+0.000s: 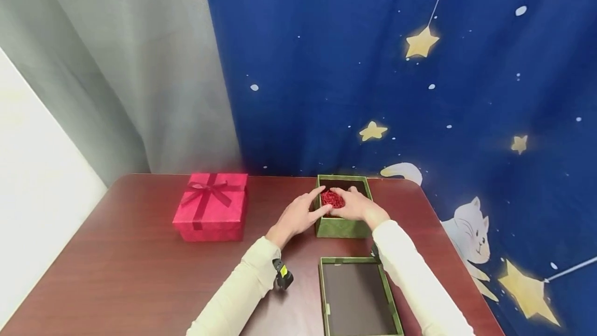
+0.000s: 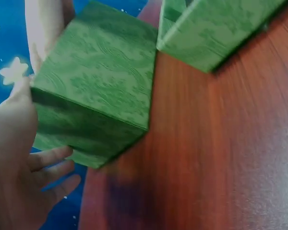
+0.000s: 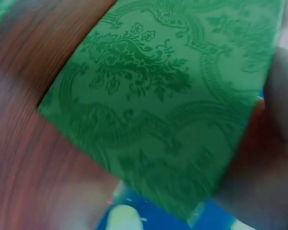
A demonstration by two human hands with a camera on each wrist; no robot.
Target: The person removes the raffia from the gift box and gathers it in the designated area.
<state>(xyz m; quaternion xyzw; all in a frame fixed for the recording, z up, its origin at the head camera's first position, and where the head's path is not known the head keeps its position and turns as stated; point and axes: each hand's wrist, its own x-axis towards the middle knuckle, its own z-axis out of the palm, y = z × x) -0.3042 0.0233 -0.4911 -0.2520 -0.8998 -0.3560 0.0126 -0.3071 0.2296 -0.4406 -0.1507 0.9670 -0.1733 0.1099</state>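
A green patterned box [image 1: 342,228] stands without a lid near the table's far edge, its inside dark. At its left part shows a clump of red shredded paper [image 1: 332,199]. My right hand [image 1: 356,205] reaches over the box's near right side, thumb and fingers curved round the clump. From the left, my left hand [image 1: 300,215] comes to the left rim with its thumb and forefinger near the clump. In the left wrist view, its other fingers [image 2: 53,158] are spread beside the box wall. The right wrist view shows mostly the box's embossed side [image 3: 149,86], with the right hand blurred at the edge.
A green-rimmed lid [image 1: 359,299] lies dark inside up, nearer me than the box. To the left stands a pink-red gift box [image 1: 212,206] with a dark red ribbon bow. The reddish-brown table [image 1: 130,263] ends at a blue star-printed curtain [image 1: 326,66].
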